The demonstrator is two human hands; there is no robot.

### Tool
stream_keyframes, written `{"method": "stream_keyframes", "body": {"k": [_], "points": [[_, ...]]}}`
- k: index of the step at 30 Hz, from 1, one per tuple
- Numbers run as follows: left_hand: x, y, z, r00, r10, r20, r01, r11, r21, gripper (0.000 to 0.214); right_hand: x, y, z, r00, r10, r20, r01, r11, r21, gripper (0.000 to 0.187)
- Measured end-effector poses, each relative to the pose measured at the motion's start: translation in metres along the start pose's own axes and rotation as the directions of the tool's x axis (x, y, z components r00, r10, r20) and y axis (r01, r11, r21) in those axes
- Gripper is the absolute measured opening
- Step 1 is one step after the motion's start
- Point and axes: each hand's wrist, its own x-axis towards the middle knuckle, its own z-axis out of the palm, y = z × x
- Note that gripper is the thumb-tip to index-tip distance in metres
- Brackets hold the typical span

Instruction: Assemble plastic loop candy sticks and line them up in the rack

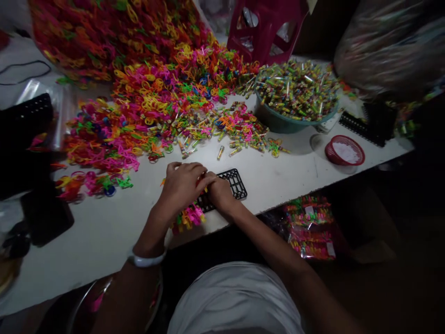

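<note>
White shirt (236, 299) lies nearest, below the black rack (238, 182). Left hand (184, 184) and right hand (220, 192) meet over its left part, curled; their grip I cannot tell. The rack's right end looks unfilled; much seems left, with colourful pieces (149, 102) heaped beyond it on the table (285, 171).

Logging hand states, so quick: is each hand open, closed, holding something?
Left hand: fingers partly bent; its grip can't be told.
Right hand: curled over the black rack; anything held is hidden.

Workshop — heaped plastic pieces (156, 97)
</note>
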Motion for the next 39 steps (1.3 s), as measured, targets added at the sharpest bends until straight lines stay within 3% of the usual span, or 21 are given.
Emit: {"method": "stream_keyframes", "body": {"k": [3, 6, 9, 10, 12, 15, 21, 26, 31, 35, 39], "points": [[0.003, 0.001, 0.001, 1.000, -0.019, 0.012, 0.018, 0.998, 0.060, 0.039, 0.006, 0.005, -0.008, 0.999, -0.047, 0.026, 0.046, 0.998, 0.043, 0.025], [0.005, -0.001, 0.002, 1.000, -0.020, 0.009, 0.019, 0.996, 0.086, 0.039, 0.018, 0.033, -0.039, 0.980, -0.091, -0.178, 0.108, 0.990, 0.087, 0.025], [0.006, -0.003, 0.001, 1.000, -0.019, 0.007, 0.018, 0.994, 0.107, 0.042, 0.032, 0.075, -0.083, 0.875, 0.095, -0.474, -0.137, 0.989, -0.054, 0.029], [0.007, -0.004, 0.001, 1.000, -0.022, 0.011, 0.020, 0.993, 0.115, 0.043, 0.034, 0.088, -0.096, 0.851, 0.142, -0.506, -0.229, 0.967, -0.113, 0.030], [0.007, -0.004, 0.002, 0.999, -0.031, 0.016, 0.028, 0.992, 0.120, 0.044, 0.033, 0.108, -0.110, 0.859, 0.190, -0.475, -0.323, 0.922, -0.215, 0.034], [0.006, -0.006, 0.003, 0.999, -0.033, -0.007, 0.034, 0.993, 0.111, 0.044, 0.020, 0.121, -0.109, 0.899, 0.171, -0.404, -0.302, 0.909, -0.286, 0.037], [0.004, -0.008, 0.002, 0.999, -0.034, -0.024, 0.037, 0.992, 0.121, 0.044, 0.009, 0.110, -0.095, 0.864, 0.122, -0.488, -0.301, 0.902, -0.308, 0.032], [0.005, -0.010, 0.002, 0.999, -0.030, -0.012, 0.032, 0.989, 0.142, 0.042, 0.038, 0.106, -0.119, 0.913, 0.067, -0.403, -0.240, 0.886, -0.397, 0.034], [0.005, -0.009, 0.002, 0.999, -0.034, -0.004, 0.034, 0.988, 0.153, 0.043, 0.056, 0.115, -0.138, 0.961, 0.049, -0.273, -0.193, 0.826, -0.530, 0.022], [0.009, -0.008, 0.002, 0.998, -0.059, -0.032, 0.063, 0.984, 0.166, 0.045, 0.053, 0.116, -0.134, 0.954, -0.050, -0.297, -0.096, 0.885, -0.456, 0.016], [0.016, -0.013, 0.002, 0.993, -0.109, -0.036, 0.113, 0.984, 0.136, 0.045, 0.033, 0.104, -0.122, 0.877, 0.000, -0.480, -0.098, 0.979, -0.180, 0.010]]}}
